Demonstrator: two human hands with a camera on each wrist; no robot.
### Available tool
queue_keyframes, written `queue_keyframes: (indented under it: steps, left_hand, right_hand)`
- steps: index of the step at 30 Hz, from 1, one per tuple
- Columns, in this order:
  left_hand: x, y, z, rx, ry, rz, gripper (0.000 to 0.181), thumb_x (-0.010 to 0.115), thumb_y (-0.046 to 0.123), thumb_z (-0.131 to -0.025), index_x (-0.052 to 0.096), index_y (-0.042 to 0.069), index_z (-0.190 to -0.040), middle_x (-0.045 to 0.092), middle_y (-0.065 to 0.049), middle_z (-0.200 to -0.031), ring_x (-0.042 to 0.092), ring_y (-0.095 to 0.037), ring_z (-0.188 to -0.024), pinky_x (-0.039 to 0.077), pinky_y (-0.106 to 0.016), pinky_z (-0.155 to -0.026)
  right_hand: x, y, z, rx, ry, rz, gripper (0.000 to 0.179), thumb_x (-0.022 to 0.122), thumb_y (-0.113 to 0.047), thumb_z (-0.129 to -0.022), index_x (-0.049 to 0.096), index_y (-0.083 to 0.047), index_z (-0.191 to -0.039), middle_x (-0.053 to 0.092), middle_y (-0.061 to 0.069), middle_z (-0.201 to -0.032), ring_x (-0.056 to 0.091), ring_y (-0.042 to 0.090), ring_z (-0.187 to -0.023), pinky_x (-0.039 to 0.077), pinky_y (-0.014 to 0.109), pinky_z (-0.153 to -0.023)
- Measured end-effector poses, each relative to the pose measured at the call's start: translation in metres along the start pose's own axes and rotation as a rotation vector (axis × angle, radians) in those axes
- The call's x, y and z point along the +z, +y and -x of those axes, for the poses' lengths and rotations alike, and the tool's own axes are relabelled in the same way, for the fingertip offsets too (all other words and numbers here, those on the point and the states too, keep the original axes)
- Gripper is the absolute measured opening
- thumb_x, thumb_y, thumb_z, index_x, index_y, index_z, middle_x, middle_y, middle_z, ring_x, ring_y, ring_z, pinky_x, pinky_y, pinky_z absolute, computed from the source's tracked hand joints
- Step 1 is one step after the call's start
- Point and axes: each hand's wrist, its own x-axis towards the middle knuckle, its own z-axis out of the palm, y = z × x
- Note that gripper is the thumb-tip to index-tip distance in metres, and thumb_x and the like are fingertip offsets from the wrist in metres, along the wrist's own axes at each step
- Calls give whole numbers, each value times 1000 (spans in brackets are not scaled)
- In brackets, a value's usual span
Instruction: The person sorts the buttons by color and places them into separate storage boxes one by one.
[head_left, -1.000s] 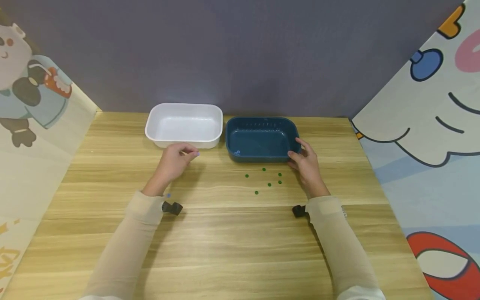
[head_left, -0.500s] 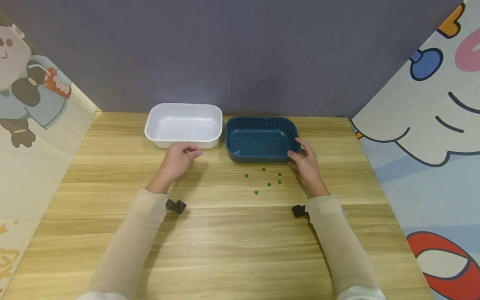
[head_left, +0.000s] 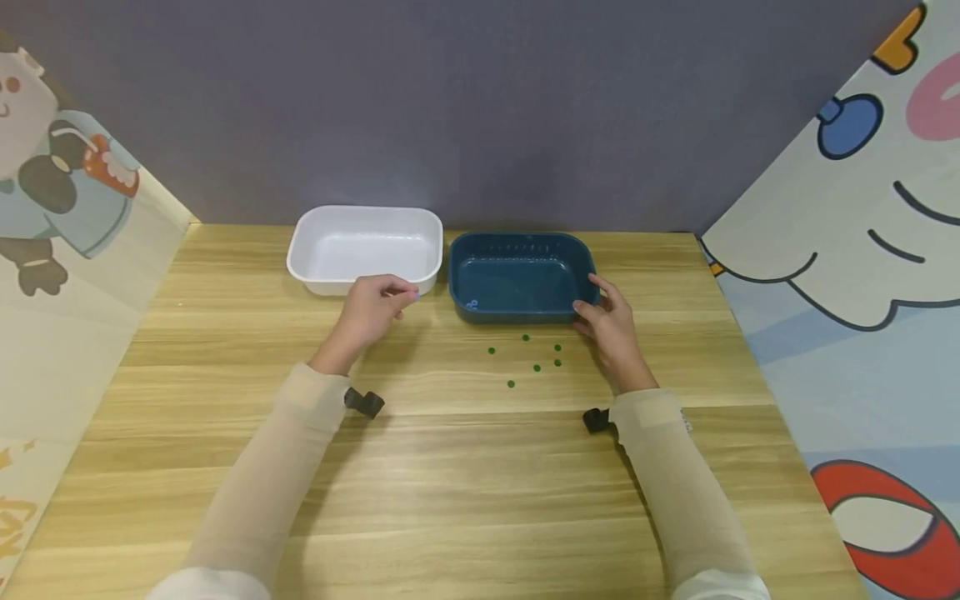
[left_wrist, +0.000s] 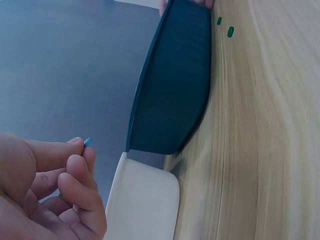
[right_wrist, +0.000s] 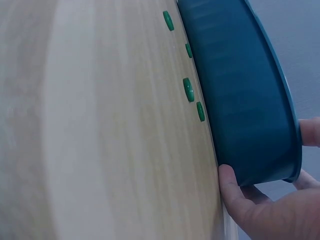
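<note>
Six green discs [head_left: 537, 367] lie at six o'clock from the teal tub [head_left: 517, 317], whose four-o'clock corner the right hand [head_left: 615, 329] grips. The left hand [head_left: 367, 312], thumb and finger pinched on a tiny blue disc [left_wrist: 87, 142], is by the white tub's near rim, toward five o'clock.

A wooden surface [head_left: 480, 492] with pale, streaky grain runs back to a plain grey-purple wall [head_left: 495, 108]. A cream panel [head_left: 97, 325] borders it on the view's left, printed with a cartoon figure [head_left: 63, 200] and a red drink [head_left: 111, 164] with a straw; orange marks [head_left: 15, 517] sit lower down. The opposite panel [head_left: 795, 375] carries black-outlined white shapes, an orange patch [head_left: 897, 46], a blue bulb-like form [head_left: 849, 129], a pink patch [head_left: 935, 108] and, near the bottom corner, a red-and-white shape [head_left: 881, 525].
</note>
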Motion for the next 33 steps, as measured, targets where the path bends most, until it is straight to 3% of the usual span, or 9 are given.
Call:
queue_keyframes:
  steps: [5, 12, 22, 33]
  left_hand:
    - [5, 0, -5, 0, -18, 15, 17, 69, 15, -98, 76, 1, -105, 72, -13, -99, 64, -22, -71, 50, -28, -59]
    - [11, 2, -10, 10, -16, 34, 16, 70, 14, -96, 76, 1, -102, 72, -12, -97, 63, -22, -70, 49, -28, -59]
    - [24, 13, -24, 30, -37, 32, 16, 70, 15, -97, 76, 2, -103, 74, -13, -101, 68, -38, -83, 51, -29, -65]
    - [36, 34, -41, 36, -62, -3, 19, 68, 17, -99, 76, 2, -108, 73, -15, -101, 66, -29, -85, 52, -33, -70]
  right_hand:
    - [-2, 7, -2, -19, 5, 20, 68, 61, -10, -100, 31, -21, -160, 23, 24, -158, 48, 32, -127, 48, 50, -103]
    - [-3, 10, -4, -17, 8, 15, 67, 61, -9, -100, 33, -21, -159, 23, 24, -157, 44, 36, -133, 48, 49, -103]
    - [-3, 11, -3, -13, 11, 25, 66, 61, -10, -100, 33, -21, -159, 26, 24, -155, 51, 27, -121, 49, 49, -102]
    - [-3, 10, -4, -22, -3, 19, 67, 61, -10, -101, 32, -21, -159, 27, 23, -155, 49, 29, -123, 48, 49, -102]
